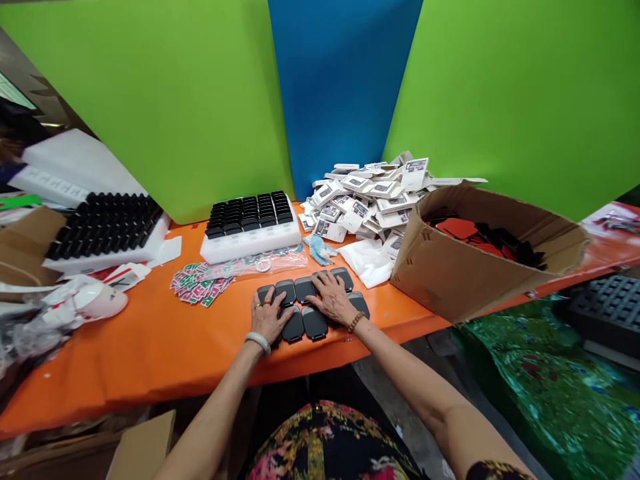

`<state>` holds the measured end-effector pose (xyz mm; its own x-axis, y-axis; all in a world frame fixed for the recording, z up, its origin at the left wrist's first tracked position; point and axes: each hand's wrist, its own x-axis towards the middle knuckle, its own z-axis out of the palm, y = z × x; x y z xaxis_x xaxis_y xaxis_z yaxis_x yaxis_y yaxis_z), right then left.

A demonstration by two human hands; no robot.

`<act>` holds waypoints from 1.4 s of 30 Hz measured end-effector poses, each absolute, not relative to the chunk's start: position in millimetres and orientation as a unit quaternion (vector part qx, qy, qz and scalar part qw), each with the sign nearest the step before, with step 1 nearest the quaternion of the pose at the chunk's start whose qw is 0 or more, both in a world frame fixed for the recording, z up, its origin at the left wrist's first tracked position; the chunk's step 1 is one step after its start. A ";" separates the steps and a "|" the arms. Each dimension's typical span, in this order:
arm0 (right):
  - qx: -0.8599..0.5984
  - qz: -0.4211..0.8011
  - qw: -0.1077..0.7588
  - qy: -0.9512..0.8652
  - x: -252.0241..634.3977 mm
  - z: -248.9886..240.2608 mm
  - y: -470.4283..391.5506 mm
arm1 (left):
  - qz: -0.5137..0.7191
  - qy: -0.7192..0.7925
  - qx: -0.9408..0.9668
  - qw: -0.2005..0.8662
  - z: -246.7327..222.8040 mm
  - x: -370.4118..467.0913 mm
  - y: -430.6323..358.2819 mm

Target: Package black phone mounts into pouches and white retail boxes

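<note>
Several flat black rounded devices (315,323) lie in two rows near the front edge of the orange table (210,340). My left hand (269,317) rests on the devices at the left end, its fingers spread. Over the right part of the rows lies my right hand (332,298), fingers also apart, touching the devices beneath it. Both hands cover some of the devices. Behind them are a crumpled blue cloth (321,250) and a white cloth (369,261). Printed cards (201,285) and a clear plastic bag (260,264) sit to the left.
A white foam tray (253,243) of black devices stands behind, another (117,252) farther left. Small white boxes (357,210) are heaped at the back. At right, an open cardboard box (435,273) holds black and red pieces. A white mouse-shaped object (104,300) lies left.
</note>
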<state>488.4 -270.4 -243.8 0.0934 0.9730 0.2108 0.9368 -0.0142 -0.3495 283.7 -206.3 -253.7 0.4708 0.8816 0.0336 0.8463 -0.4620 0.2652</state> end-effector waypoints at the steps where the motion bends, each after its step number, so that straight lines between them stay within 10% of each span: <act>1: -0.711 0.048 0.224 -0.665 493.3 -242.8 -271.8 | 0.080 0.508 0.850 0.113 -253.3 282.7 -205.6; 8: -0.699 0.050 0.350 -0.621 548.1 -264.1 -306.2 | 0.144 0.563 0.796 0.168 -251.5 262.3 -199.8; 42: -0.693 0.007 0.289 -0.660 537.2 -286.6 -317.0 | 0.055 0.380 0.916 0.118 -244.9 306.5 -266.9</act>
